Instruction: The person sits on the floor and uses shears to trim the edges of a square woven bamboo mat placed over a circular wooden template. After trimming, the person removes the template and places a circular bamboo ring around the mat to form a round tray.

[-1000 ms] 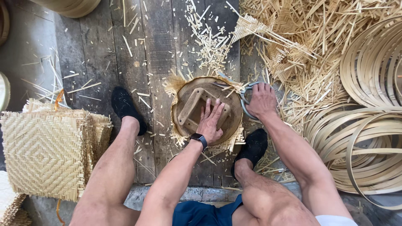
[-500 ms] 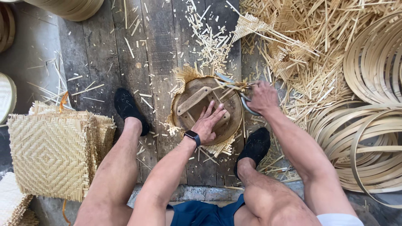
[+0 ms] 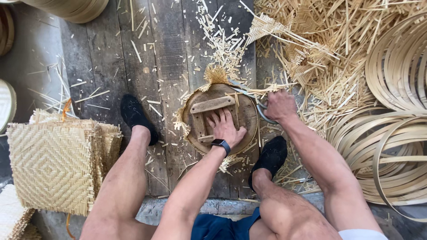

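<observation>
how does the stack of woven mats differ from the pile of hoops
The woven mats are flat squares with a diamond weave, stacked at the person's left. The hoops are open rings of bent strip, nested loosely at the right. Both are pale, straw-coloured and lie on the floor, out of either hand's touch.

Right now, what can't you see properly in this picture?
Head view only:
- Woven mat under the round wooden mould: mostly hidden by the mould; only frayed edges show.
- Scissors: handles hidden inside the right hand.
- Mould's middle: partly covered by the left hand.
- Bamboo hoops: cut off by the right edge.
- Stack of woven squares: its lower layers are hidden.
</observation>
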